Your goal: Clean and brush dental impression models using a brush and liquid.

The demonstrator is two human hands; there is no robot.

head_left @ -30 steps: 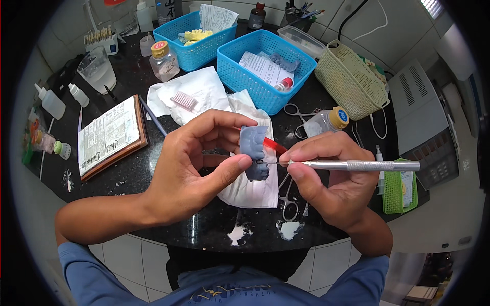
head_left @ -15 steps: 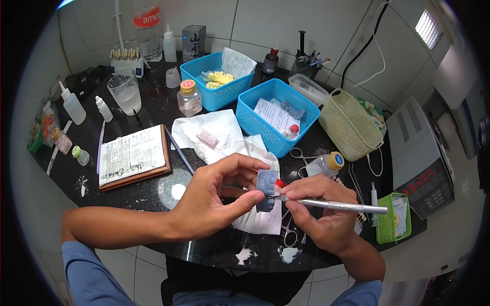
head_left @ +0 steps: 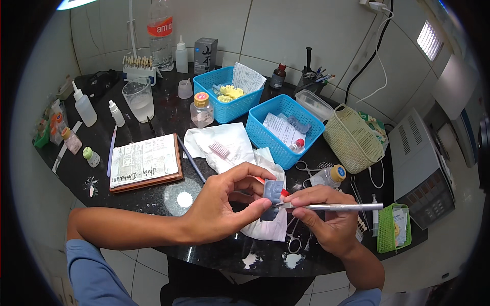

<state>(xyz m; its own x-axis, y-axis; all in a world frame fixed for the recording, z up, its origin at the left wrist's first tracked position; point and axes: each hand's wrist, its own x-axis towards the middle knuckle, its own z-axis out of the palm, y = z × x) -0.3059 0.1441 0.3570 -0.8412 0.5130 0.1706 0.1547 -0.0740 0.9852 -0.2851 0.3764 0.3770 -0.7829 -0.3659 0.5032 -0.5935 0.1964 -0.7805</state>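
Between the thumb and fingers of my left hand (head_left: 217,206) sits a small grey-blue dental model (head_left: 273,189), showing upper and lower tooth rows. A red piece (head_left: 285,193) shows behind it, partly hidden by my fingers. My right hand (head_left: 329,217) grips a slim silver-handled knife (head_left: 352,207) like a pen, its tip at the model's teeth. Whether the tip touches them I cannot tell. Beneath both hands lie crumpled white tissues (head_left: 219,133), with a pink-bristled brush (head_left: 220,150) on top.
Two blue baskets (head_left: 279,148) stand beyond my hands, one holding yellow casts (head_left: 229,93). A ceramic palette (head_left: 145,158) lies left. Scissor-like forceps (head_left: 293,240) and a lidded jar (head_left: 329,176) are close to my right hand. A grey machine (head_left: 421,163) stands at the right edge.
The whole view has shifted, so the table's things appear farther right and lower. Both hands keep their grips. The dental model looks slightly turned and the knife handle lies a little more level.
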